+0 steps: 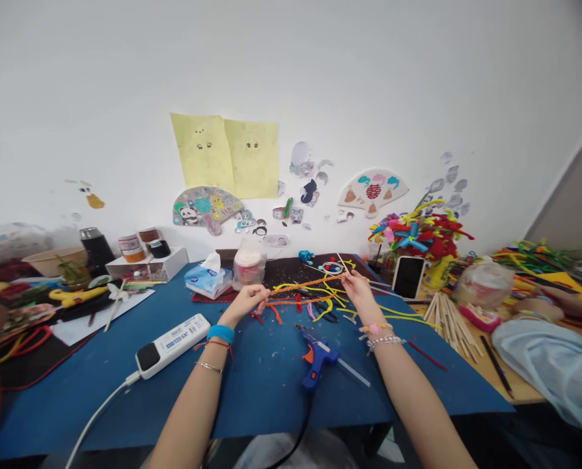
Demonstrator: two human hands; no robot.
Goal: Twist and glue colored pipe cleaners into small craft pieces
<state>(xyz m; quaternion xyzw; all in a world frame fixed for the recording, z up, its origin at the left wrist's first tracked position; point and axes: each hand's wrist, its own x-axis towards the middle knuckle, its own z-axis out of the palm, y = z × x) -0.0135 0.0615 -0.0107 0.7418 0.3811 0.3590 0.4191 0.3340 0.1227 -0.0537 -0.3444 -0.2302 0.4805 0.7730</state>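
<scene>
My left hand is closed in a pinch on one end of an orange pipe cleaner. My right hand pinches the other end, so the strand stretches above the blue table. A thin white stick rises by the right fingertips; whether they grip it I cannot tell. Beneath the strand lie several yellow pipe cleaners and a short orange piece. Closer to me, a blue hot glue gun rests on the table with a glue stick poking out of its back.
A power strip and a tissue pack are on the left. At the right stand a phone, a pipe-cleaner bouquet and a pile of wooden sticks. Other people's arms show at both sides.
</scene>
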